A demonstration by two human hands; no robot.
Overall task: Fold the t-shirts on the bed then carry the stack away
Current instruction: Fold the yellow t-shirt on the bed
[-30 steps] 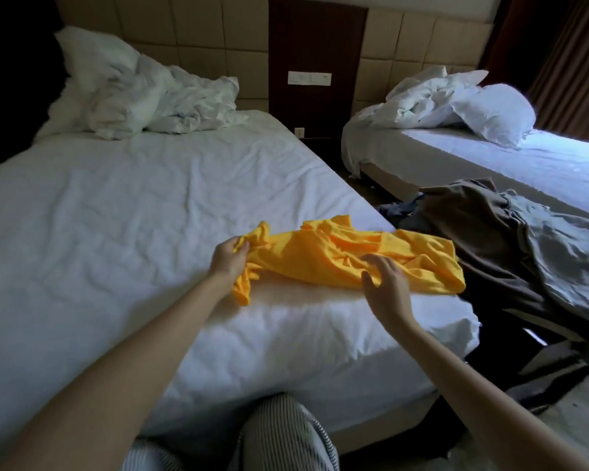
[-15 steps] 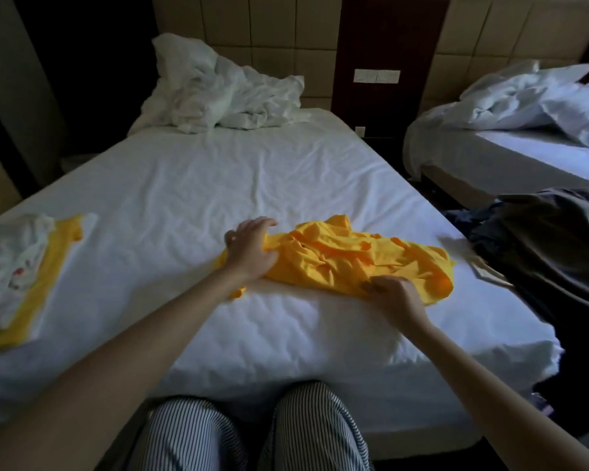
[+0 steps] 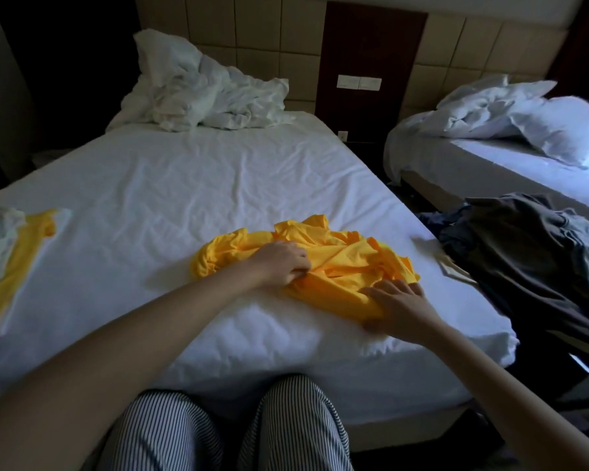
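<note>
A crumpled yellow t-shirt (image 3: 340,256) lies near the front right corner of the white bed (image 3: 191,198). My left hand (image 3: 283,263) rests on the shirt's middle and pinches a fold of its cloth. My right hand (image 3: 397,302) holds the shirt's near right edge, fingers over the cloth and thumb under it. At the bed's left edge lies a stack of folded t-shirts (image 3: 4,256), a white one on top of a yellow one.
Rumpled white bedding (image 3: 201,93) is heaped at the head of the bed. A dark pile of clothes (image 3: 531,256) sits in the gap to the right. Beyond it stands a second bed (image 3: 524,164) with a pillow. My striped trouser legs (image 3: 225,430) touch the bed's near edge.
The view has swung left, and the folded stack has come into sight. My left hand moved from the shirt's left end to its middle. My right hand shifted to the near right edge.
</note>
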